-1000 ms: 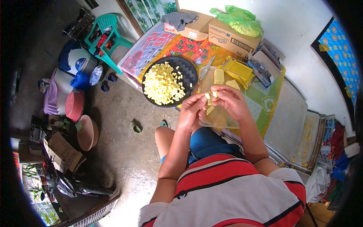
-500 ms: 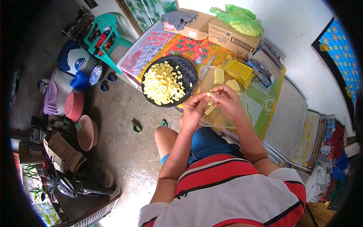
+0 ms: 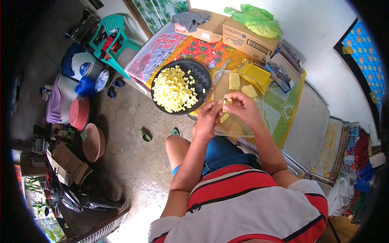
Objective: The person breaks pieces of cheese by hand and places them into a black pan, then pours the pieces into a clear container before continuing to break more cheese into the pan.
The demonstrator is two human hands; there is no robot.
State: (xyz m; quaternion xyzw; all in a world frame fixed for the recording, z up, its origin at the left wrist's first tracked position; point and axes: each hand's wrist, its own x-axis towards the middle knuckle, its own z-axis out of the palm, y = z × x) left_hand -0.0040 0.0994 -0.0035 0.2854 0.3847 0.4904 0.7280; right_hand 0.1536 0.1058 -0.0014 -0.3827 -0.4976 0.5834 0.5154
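Note:
Over a clear plastic tray [image 3: 237, 128], my two hands meet with fingertips nearly touching. My right hand [image 3: 242, 107] pinches a small soft yellow piece [image 3: 227, 103], dough-like in look. The fingers of my left hand [image 3: 209, 116] are closed beside it; whatever they hold is too small to make out. A short yellow strip [image 3: 224, 117] lies in the tray just below the fingers. Two larger yellow blocks, one upright-looking block [image 3: 234, 81] and one cut block [image 3: 249, 91], rest farther back. Left of the tray, a black round plate [image 3: 201, 77] carries a heap of small yellow pieces [image 3: 172, 91].
A knife [image 3: 221, 75] lies along the tray's left edge. Behind stand a yellow ridged plastic board [image 3: 254, 75], cardboard boxes [image 3: 247, 40] and a green bag [image 3: 259, 22]. Metal trays [image 3: 306, 125] are at right. A green chair [image 3: 113, 38] and basins [image 3: 94, 141] stand on the left.
My fingers have shifted slightly around the small yellow piece, and my right fingertips now cover more of it. The plate, knife and blocks stay where they were.

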